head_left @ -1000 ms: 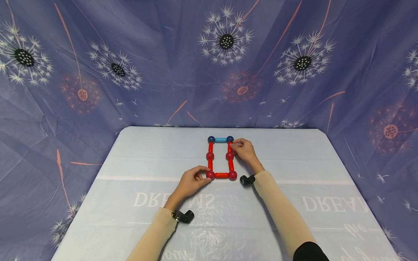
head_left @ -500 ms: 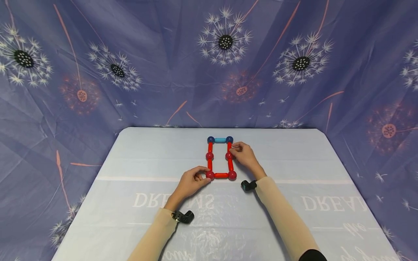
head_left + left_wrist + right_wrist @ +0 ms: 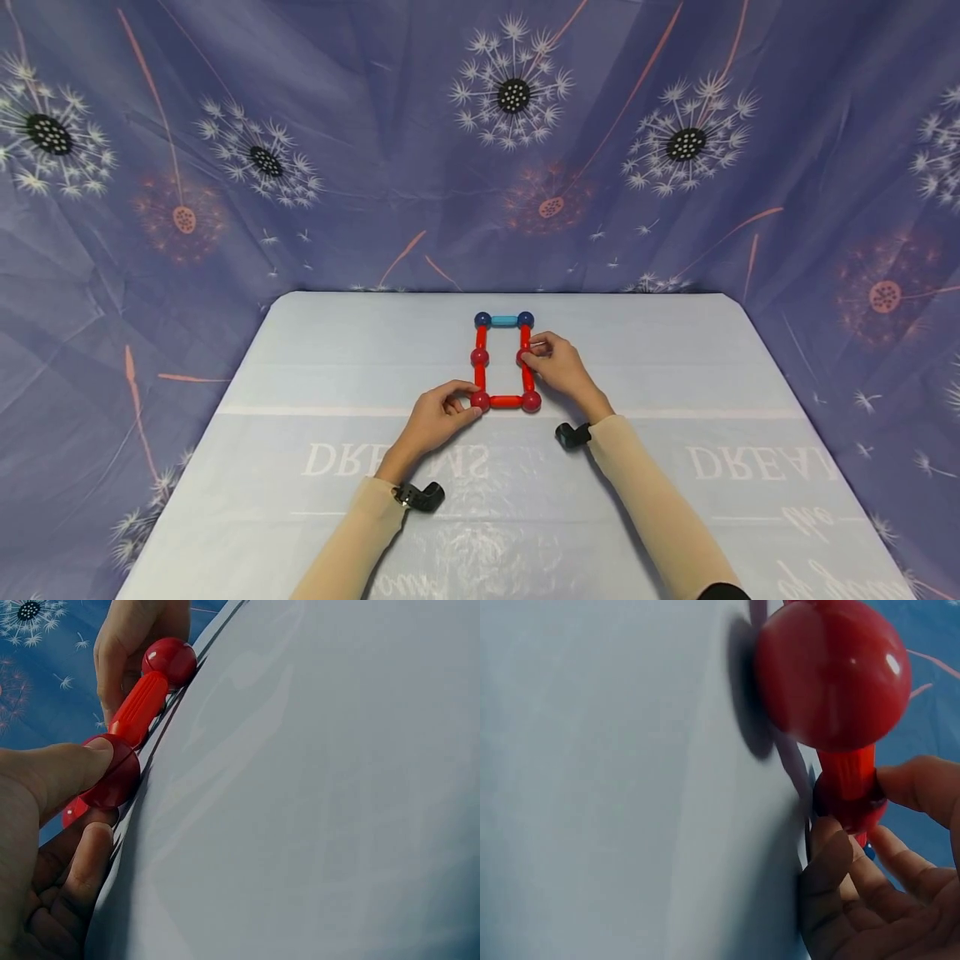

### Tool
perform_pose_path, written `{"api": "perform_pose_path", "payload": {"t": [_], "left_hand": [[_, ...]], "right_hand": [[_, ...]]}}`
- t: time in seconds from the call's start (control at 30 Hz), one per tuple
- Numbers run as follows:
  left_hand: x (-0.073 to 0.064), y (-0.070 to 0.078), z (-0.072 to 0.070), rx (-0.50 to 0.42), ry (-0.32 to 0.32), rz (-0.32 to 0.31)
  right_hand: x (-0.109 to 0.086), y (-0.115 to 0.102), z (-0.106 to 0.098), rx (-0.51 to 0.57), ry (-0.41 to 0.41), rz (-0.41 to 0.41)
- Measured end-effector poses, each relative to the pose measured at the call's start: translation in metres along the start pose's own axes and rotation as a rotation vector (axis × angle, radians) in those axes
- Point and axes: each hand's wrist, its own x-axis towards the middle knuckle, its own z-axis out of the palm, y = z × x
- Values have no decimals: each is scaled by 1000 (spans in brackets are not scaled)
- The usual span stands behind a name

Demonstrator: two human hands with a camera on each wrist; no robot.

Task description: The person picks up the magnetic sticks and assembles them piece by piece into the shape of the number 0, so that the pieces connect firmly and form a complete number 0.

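On the table lies an upright rectangle of rods and balls. Its far side is a light blue rod [image 3: 504,321] between two dark blue balls [image 3: 483,319]; the long sides and near side are red rods [image 3: 506,402] joined by red balls [image 3: 531,402]. My left hand [image 3: 438,419] pinches the near left red ball [image 3: 112,776] between thumb and fingers. At the right long side, my right hand [image 3: 561,367] pinches the middle red ball [image 3: 851,802], its thumb partly covering that ball in the head view. The near right ball looms large in the right wrist view.
A white cloth with faint printed lettering covers the table [image 3: 315,350]. Behind and beside it hangs a blue-purple curtain [image 3: 375,167] with dandelion prints. Black wrist cameras [image 3: 423,497] sit on both sleeves.
My right hand has slid toward me along the right side, from the far rod near the dark blue ball to the middle red ball. The left hand keeps its place.
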Motion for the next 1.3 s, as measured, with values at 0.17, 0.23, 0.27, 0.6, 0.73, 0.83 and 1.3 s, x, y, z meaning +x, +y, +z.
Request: {"api": "perform_pose_path", "payload": {"t": [0.17,0.23,0.27,0.6,0.73,0.83,1.3], "left_hand": [[0,1,0,1,-1,11],[-1,1,0,4,-3,13],[0,1,0,6,-3,14],[1,0,2,-1,-2,12],[0,2,2,13,13,7],[0,3,3,32,31,-3],[-1,5,7,48,50,-13]], "right_hand": [[-1,3,-2,32,4,15],[-2,3,-4,41,4,23],[-2,3,-4,47,3,25],[-27,3,-10,30,26,-37],[-52,0,-9,-1,-21,-40],[-65,1,-7,-43,-62,-62],[-83,4,-1,-99,-37,-171]]}}
